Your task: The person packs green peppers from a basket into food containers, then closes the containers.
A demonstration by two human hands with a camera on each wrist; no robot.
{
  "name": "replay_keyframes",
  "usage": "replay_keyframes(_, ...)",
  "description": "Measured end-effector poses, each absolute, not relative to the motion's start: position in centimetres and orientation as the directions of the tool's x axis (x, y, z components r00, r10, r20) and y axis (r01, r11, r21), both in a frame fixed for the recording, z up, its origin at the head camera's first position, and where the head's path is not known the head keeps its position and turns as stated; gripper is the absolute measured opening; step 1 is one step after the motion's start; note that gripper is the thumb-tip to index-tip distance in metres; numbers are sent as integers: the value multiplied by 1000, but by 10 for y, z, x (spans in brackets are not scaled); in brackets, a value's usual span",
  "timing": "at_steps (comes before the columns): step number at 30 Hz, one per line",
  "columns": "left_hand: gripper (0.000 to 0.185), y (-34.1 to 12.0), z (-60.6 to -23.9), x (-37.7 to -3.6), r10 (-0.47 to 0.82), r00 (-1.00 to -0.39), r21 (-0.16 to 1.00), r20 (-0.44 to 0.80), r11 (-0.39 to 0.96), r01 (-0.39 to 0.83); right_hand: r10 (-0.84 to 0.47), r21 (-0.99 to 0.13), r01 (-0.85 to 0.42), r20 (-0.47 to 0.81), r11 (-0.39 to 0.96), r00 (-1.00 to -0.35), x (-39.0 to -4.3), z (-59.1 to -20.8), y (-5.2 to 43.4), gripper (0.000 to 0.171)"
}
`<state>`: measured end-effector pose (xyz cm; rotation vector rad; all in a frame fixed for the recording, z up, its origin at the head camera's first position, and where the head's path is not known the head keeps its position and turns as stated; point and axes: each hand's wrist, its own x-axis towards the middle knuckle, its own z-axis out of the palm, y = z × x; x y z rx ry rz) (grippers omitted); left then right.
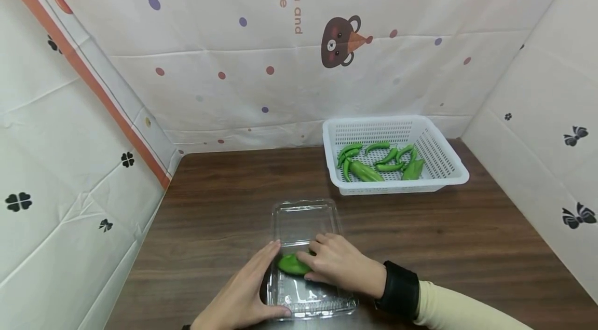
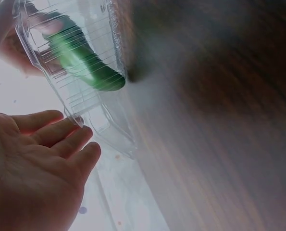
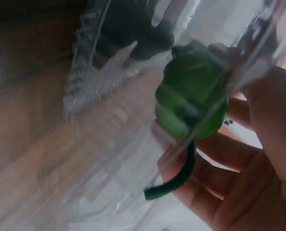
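A clear plastic clamshell box (image 1: 303,296) lies open on the table with its lid toward the back. My right hand (image 1: 343,262) grips a green pepper (image 1: 289,264) inside the near half. In the right wrist view, the pepper's (image 3: 191,86) curved stem shows behind the clear plastic, beside the right hand's (image 3: 263,149) fingers. At the box's left side is my left hand (image 1: 245,286), fingers extended along the edge and thumb by the near corner. The left wrist view shows the left hand's (image 2: 42,168) fingertips against the rim, below the pepper (image 2: 97,72).
A white perforated basket (image 1: 402,188) stands at the back right, holding several thin green chilies (image 1: 377,147) and two thicker green peppers (image 1: 366,170). Patterned white sheets (image 1: 224,96) rise behind and on both sides of the brown wooden table (image 1: 224,195).
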<state>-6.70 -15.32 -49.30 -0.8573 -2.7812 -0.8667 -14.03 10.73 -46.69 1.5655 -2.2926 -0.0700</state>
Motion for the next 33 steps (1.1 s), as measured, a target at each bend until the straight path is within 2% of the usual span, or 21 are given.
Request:
replay_keyframes(7, 115, -154, -494, -65, 492, -829, 476, 267, 681, 557, -889, 253, -867, 284, 430, -359, -131, -470, 103, 43)
replay_keyframes(12, 115, -155, -494, -65, 490, -827, 474, 275, 680, 560, -884, 276, -846, 250, 456, -394, -125, -474, 100, 52)
replay_keyframes(17, 115, -155, -496, -64, 489, -837, 481, 246, 688, 544, -893, 287, -848, 205, 445, -400, -122, -478, 100, 59)
replay_keyframes(27, 115, -155, -497, -65, 491, -839, 498, 235, 680, 538, -885, 287, -838, 190, 465, -426, -123, -481, 100, 65)
replay_keyframes(33, 114, -156, -495, -64, 490, -838, 485, 240, 687, 541, -881, 262, -845, 227, 466, -416, -122, -470, 102, 64)
